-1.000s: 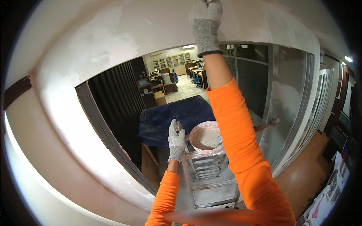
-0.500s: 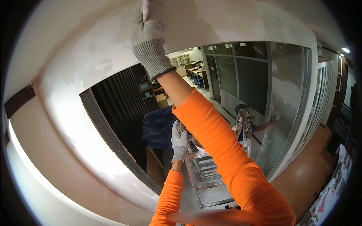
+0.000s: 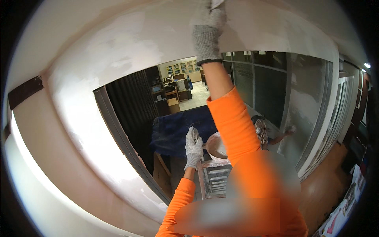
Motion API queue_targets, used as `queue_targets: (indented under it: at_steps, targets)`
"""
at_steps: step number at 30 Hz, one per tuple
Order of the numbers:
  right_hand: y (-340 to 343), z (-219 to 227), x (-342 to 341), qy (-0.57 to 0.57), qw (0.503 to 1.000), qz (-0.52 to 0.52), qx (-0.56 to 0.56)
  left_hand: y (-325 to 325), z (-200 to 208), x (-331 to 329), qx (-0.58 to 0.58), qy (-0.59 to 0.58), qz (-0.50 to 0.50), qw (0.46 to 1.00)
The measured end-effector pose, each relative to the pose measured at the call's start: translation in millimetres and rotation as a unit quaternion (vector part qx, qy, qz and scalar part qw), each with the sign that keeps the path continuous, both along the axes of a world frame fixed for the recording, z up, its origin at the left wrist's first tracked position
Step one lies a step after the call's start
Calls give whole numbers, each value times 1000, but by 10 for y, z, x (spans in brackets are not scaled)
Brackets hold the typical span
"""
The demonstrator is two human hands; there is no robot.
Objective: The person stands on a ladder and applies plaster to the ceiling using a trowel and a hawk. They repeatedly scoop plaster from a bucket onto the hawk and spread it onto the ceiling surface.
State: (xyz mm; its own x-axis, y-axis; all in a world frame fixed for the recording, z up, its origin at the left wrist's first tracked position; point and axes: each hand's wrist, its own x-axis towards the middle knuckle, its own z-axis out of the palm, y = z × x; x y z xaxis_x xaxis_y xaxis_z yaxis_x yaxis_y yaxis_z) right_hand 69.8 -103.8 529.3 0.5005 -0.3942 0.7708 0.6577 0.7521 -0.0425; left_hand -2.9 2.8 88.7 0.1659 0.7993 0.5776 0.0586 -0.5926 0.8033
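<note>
My right hand (image 3: 209, 21), in a grey knit glove, is raised against the plastered wall (image 3: 158, 35) above the opening. It appears closed round a pale thing that the top edge cuts off, and motion blurs it. Lower down, my left hand (image 3: 193, 147), also gloved, is at the top of a stepladder (image 3: 216, 179). Its fingers are curled, with something small and dark by them that I cannot make out. To its right stands a round bucket (image 3: 216, 147) with pale stuff inside, partly behind my right sleeve.
Dark blue sheeting (image 3: 177, 128) is spread beyond the ladder. A dark frame (image 3: 122, 142) edges the opening on the left. At right, another person (image 3: 261, 130) reaches a hand to a patchy wall (image 3: 302, 102). Office furniture (image 3: 179, 87) stands far back.
My right hand has swept rightward along the wall above the opening. My left hand stays by the ladder top. The bucket, mostly hidden before, now shows more fully.
</note>
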Motion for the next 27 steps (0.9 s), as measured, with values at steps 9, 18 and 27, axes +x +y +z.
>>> queue_targets:
  at_steps: [9, 18, 27]
  targets:
    - [797, -75, -1691, 22, 991, -68, -114, 278, -414, 190, -2, -49, -71, 996]
    - [488, -637, -2025, -217, 972, -90, 13, 297, -426, 148, 13, -49, -54, 997]
    - [29, -56, 43, 79, 992, 102, 6, -17, -28, 30, 8, 11, 9, 1000]
